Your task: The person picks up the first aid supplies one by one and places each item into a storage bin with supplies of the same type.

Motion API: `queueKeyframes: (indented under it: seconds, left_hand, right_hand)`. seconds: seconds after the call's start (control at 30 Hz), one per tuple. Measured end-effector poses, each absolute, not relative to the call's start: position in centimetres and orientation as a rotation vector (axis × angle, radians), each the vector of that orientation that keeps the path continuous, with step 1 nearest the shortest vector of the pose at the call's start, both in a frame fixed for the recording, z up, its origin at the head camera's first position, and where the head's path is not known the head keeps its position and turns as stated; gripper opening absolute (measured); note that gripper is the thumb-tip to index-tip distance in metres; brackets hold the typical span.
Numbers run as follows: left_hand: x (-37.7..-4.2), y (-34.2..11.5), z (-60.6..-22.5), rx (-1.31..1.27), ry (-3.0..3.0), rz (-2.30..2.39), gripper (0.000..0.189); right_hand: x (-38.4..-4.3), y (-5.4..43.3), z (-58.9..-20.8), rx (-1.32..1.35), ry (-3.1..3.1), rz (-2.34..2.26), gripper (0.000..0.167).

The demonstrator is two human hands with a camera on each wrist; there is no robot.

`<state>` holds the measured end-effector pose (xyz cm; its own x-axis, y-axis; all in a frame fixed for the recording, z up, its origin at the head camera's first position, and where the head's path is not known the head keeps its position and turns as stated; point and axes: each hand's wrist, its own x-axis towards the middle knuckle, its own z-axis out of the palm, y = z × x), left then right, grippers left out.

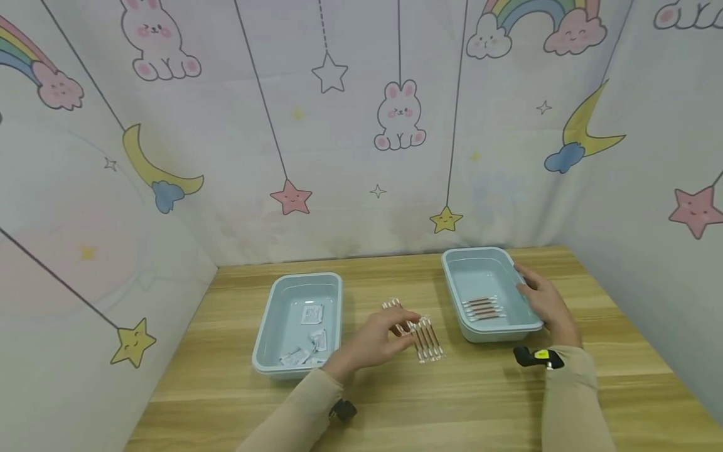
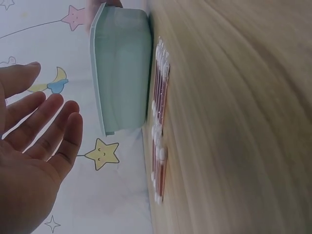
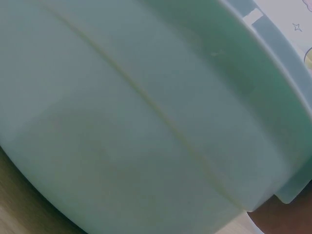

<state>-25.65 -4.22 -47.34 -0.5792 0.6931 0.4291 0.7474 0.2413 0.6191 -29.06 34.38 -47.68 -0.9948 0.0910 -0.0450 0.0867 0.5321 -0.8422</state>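
My left hand (image 1: 375, 339) hovers over the table, its fingers loosely spread and holding nothing. Just beyond and below it lie brown-stemmed cotton swabs (image 1: 427, 339) side by side in clear wrapping. More swabs are partly hidden behind the fingers; the left wrist view shows two groups of swabs (image 2: 161, 87) end to end, apart from the palm. At the right, my right hand (image 1: 550, 307) grips the side rim of a pale blue plastic basin (image 1: 471, 336). Inside that basin lies another row of swabs (image 1: 483, 309). Its wall (image 3: 122, 136) fills most of the right wrist view.
A second pale blue basin (image 1: 271, 320) stands at the left with several small white sachets (image 1: 312, 314) in it. The wooden table (image 1: 384, 408) meets a cartoon-printed cloth backdrop (image 1: 350, 232) at its back and sides.
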Motion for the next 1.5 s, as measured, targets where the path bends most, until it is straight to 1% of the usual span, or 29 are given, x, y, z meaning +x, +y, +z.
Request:
queueKeyframes:
  seconds: [0.4, 1.03, 1.5]
  left_hand:
    - [-25.7, -3.1, -47.6, -1.407, -2.528, -1.158, 0.04]
    - [-26.1, -1.9, -49.0, -1.438, -2.728, -0.988, 0.047]
    - [-26.7, -1.6, -49.5, -1.455, -2.775, -0.924, 0.045]
  right_hand:
    - [-29.1, 34.2, -47.7, -0.197, -2.754, 1.519, 0.054]
    - [-29.3, 34.5, -48.0, -0.166, -2.738, 1.526, 0.054]
    - [-29.2, 34.4, -47.8, -0.204, -2.755, 1.537, 0.054]
